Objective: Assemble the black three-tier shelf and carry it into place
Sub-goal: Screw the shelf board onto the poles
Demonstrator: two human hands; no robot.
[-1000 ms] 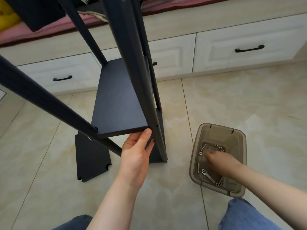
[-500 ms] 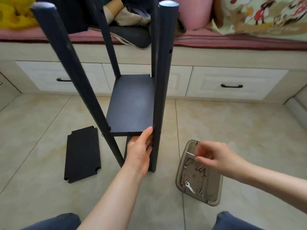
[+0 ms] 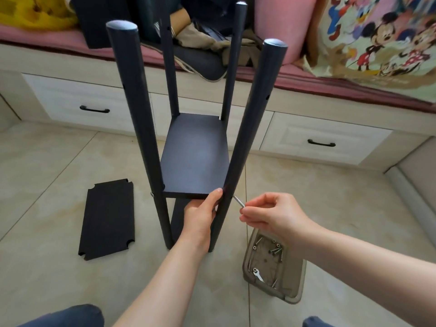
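The black shelf frame stands on the tile floor, four round posts rising around one fitted shelf board [image 3: 195, 156]. My left hand [image 3: 200, 213] holds that board from below at its near right corner, thumb on the edge beside the near right post [image 3: 245, 138]. My right hand [image 3: 271, 215] pinches a long silver screw [image 3: 238, 200] whose tip touches that post just below the board. A loose black shelf board [image 3: 108, 219] lies flat on the floor to the left.
A brownish clear plastic box [image 3: 295, 291] with several screws and a small wrench sits on the floor at the near right. White drawers [image 3: 325, 142] under a cushioned bench run behind the frame. My knees show at the bottom edge.
My right hand has lifted out of the plastic box with a screw and brought it up to the near right post. My left hand stays under the board.
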